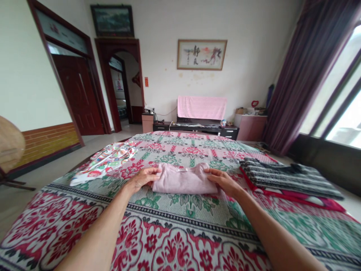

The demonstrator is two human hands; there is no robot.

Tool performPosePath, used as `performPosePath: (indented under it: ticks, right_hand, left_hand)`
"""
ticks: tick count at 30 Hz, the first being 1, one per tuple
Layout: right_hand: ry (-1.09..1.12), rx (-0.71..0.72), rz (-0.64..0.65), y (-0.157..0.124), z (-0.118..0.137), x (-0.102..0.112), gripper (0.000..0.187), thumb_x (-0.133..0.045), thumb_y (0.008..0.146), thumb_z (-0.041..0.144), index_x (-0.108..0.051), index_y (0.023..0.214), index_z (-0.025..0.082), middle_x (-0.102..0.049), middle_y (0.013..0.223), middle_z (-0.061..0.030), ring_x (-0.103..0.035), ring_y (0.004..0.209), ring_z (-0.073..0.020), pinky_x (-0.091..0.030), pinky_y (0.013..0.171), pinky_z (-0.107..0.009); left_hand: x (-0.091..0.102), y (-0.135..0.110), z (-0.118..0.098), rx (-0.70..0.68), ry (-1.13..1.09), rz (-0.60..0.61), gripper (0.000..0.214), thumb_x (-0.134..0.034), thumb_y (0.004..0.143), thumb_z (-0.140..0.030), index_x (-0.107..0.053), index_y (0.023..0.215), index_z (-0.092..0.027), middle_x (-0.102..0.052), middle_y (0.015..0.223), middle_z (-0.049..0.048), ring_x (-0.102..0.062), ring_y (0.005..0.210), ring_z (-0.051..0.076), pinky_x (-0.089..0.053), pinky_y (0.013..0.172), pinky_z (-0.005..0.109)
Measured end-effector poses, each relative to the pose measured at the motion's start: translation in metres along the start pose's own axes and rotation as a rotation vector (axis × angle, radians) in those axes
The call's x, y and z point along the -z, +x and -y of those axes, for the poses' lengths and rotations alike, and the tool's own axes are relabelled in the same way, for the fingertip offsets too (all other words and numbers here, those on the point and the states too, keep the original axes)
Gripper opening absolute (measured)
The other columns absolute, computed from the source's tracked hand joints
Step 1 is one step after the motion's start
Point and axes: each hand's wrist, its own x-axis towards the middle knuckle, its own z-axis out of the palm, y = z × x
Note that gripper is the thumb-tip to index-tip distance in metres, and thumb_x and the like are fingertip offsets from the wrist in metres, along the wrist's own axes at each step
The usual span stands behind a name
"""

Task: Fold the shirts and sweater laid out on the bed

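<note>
A pale pink shirt (pixel 184 181), folded into a wide bundle with its neckline and small label at the top, lies on the patterned bedspread (pixel 152 229). My left hand (pixel 143 178) pinches its left upper corner, thumb and fingers closed on the cloth. At the opposite corner, my right hand (pixel 222 180) grips the fabric the same way. The bundle's lower edge rests on the bedspread, between both forearms.
To the right sits a stack with a black-and-white striped garment (pixel 287 178) over a red one (pixel 316 202). A white garment with colourful prints (pixel 105 162) lies at left. Beyond the bed stand a low black cabinet (pixel 194 130) and a pink cloth (pixel 202 107).
</note>
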Motion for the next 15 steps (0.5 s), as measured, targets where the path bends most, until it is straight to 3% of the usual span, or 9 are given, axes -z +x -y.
performPosePath:
  ticks: [3,8,12,15]
  right_hand:
    - [-0.019,0.023,0.012,0.000,-0.002,0.002,0.051,-0.068,0.061,0.034,-0.064,0.109,0.017,-0.055,0.067,0.0055,-0.041,0.055,-0.0081,-0.028,0.053,-0.021]
    - [-0.067,0.036,0.062,-0.001,-0.006,0.004,0.038,-0.069,0.061,0.028,-0.070,0.097,0.016,-0.050,0.061,0.0064,-0.037,0.055,-0.0068,-0.027,0.053,-0.021]
    - [-0.005,0.015,0.036,0.002,-0.008,0.001,0.046,-0.071,0.059,0.022,-0.068,0.105,0.018,-0.049,0.062,0.0068,-0.037,0.055,-0.0066,-0.027,0.053,-0.020]
    - [0.026,0.033,-0.046,0.003,-0.007,-0.008,0.054,-0.068,0.059,0.014,-0.065,0.112,0.018,-0.048,0.062,0.0067,-0.038,0.054,-0.0064,-0.026,0.051,-0.020]
  left_hand:
    - [0.000,0.000,0.001,-0.005,0.051,0.012,0.045,-0.078,0.052,-0.023,-0.070,0.096,-0.014,-0.067,0.072,0.0020,-0.055,0.054,0.012,-0.039,0.052,0.022]
    - [0.011,0.006,0.012,0.021,0.138,0.047,0.044,-0.077,0.057,-0.034,-0.072,0.099,-0.019,-0.073,0.091,0.0084,-0.065,0.073,0.023,-0.047,0.064,0.030]
    - [0.021,0.020,0.019,0.058,0.200,0.147,0.049,-0.071,0.062,-0.045,-0.066,0.108,-0.030,-0.071,0.110,0.0053,-0.065,0.098,0.031,-0.050,0.082,0.040]
    - [0.019,0.022,0.016,0.016,0.215,0.117,0.054,-0.070,0.061,-0.046,-0.062,0.113,-0.033,-0.066,0.121,0.0025,-0.058,0.113,0.031,-0.046,0.091,0.042]
